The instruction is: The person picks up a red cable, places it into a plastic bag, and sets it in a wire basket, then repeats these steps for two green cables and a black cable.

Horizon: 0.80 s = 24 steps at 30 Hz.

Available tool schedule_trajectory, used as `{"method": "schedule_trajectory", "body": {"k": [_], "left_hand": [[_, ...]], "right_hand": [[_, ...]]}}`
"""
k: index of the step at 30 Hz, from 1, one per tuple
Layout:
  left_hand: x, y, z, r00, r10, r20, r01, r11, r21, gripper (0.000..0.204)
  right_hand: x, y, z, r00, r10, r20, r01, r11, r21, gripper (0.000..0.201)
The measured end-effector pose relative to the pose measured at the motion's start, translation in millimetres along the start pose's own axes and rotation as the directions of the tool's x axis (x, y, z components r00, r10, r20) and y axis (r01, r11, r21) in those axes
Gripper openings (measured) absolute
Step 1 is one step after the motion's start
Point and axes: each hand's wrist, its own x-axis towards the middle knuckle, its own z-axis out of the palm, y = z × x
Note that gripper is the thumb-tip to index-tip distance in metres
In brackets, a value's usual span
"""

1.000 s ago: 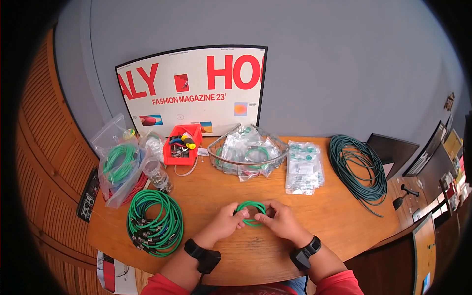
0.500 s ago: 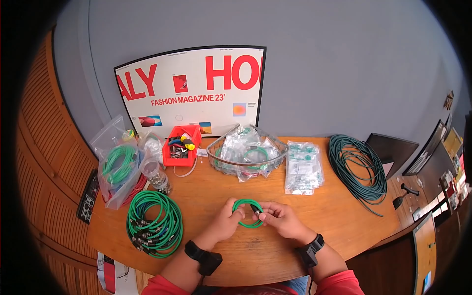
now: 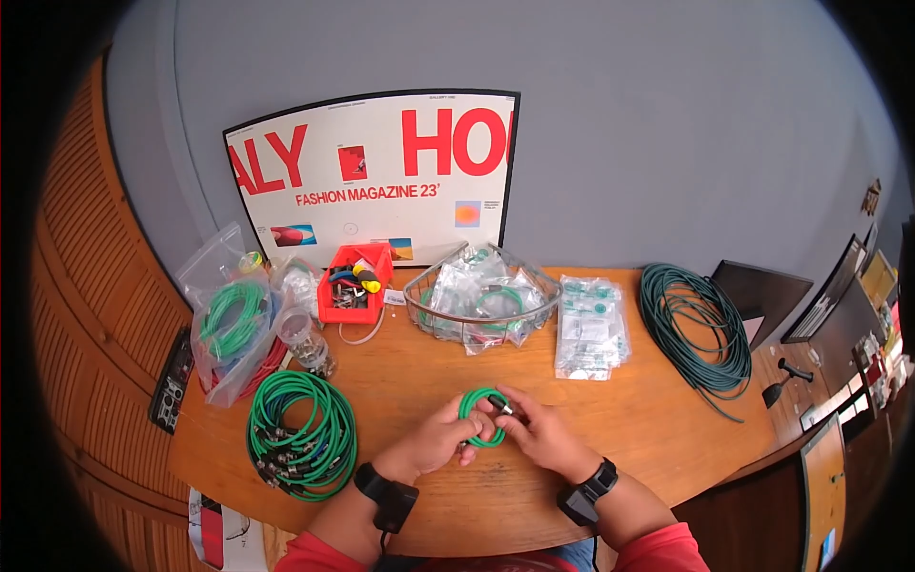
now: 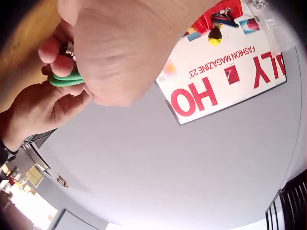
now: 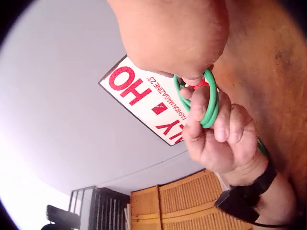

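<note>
A small coil of green cable [image 3: 470, 404] is held above the table between both hands. The left hand [image 3: 440, 440] grips its left side, thumb across the loops; the right wrist view shows the same hand [image 5: 225, 143] with fingers curled around the green loops [image 5: 209, 115]. At the coil's upper right, the right hand [image 3: 550, 437] pinches a cable end with a black sleeve and metal connector [image 3: 504, 407]. In the left wrist view, green loops [image 4: 66, 80] show between the hands, and the left hand's back hides much of the coil.
Left on the table [image 3: 457, 515] lies a pile of green cables [image 3: 335, 419], with a plastic bag [image 3: 232, 329] and jar [image 3: 303, 338] behind. A red bin [image 3: 349, 310], wire basket [image 3: 481, 319], flat bags [image 3: 591, 329] and dark cable coil [image 3: 729, 348] stand along the back.
The coil has turned from facing the camera to a narrower, tilted loop. The connector end now shows at its upper right, where the right hand has shifted its fingers onto it.
</note>
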Motion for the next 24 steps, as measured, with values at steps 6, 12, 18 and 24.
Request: {"method": "schedule_trajectory", "body": {"k": [6,12,18,24], "left_hand": [[7.7,-8.8,-2.5,0.99,0.048,-0.135,-0.019,0.977,0.214,0.021],[4.2,3.5,5.4,0.977,0.016,-0.211,0.059,0.938,0.342,0.026],[5.4,-6.9,-5.7,0.983,0.055,-0.176,-0.005,0.963,0.27,0.039],[7.2,-9.6,-13.4,0.979,0.113,-0.172,-0.064,0.961,0.267,0.039]], "right_hand": [[3.9,-1.0,5.7,0.957,-0.258,-0.136,0.176,0.883,-0.436,0.04],[0.1,-16.0,2.8,0.948,-0.279,-0.157,0.157,0.832,-0.532,0.026],[-1.3,-16.6,4.5,0.959,-0.058,-0.276,-0.002,0.977,-0.211,0.021],[1.8,0.1,4.1,0.964,0.153,-0.218,-0.111,0.975,0.193,0.016]]}}
